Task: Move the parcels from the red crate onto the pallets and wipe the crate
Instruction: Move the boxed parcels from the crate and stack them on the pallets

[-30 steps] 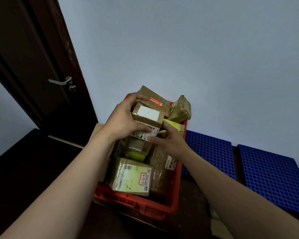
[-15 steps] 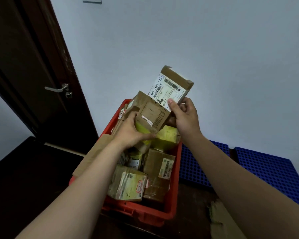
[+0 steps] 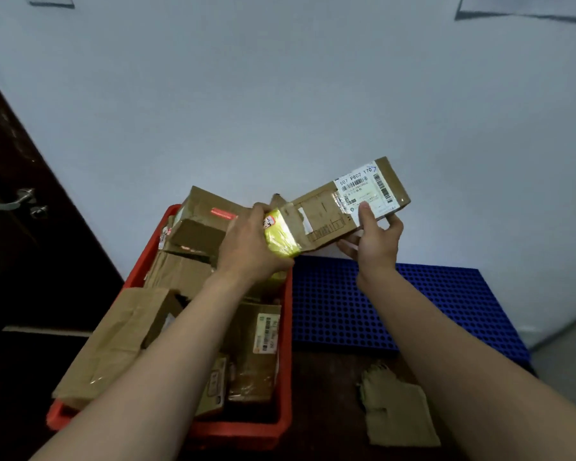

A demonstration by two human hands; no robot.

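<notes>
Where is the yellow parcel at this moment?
In the head view, the yellow parcel is mid-frame, gripped by the left hand above the far right corner of the red crate, beside the labelled box in the right hand.

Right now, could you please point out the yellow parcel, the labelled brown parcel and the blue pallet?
yellow parcel point(image 3: 281, 239): head view, taped face.
labelled brown parcel point(image 3: 356, 185): head view, its white label.
blue pallet point(image 3: 413, 311): head view, perforated top.

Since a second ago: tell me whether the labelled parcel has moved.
Yes. The labelled parcel, gripped by the right hand, has gone up and rightward, off the red crate, towards the blue pallet.
</notes>
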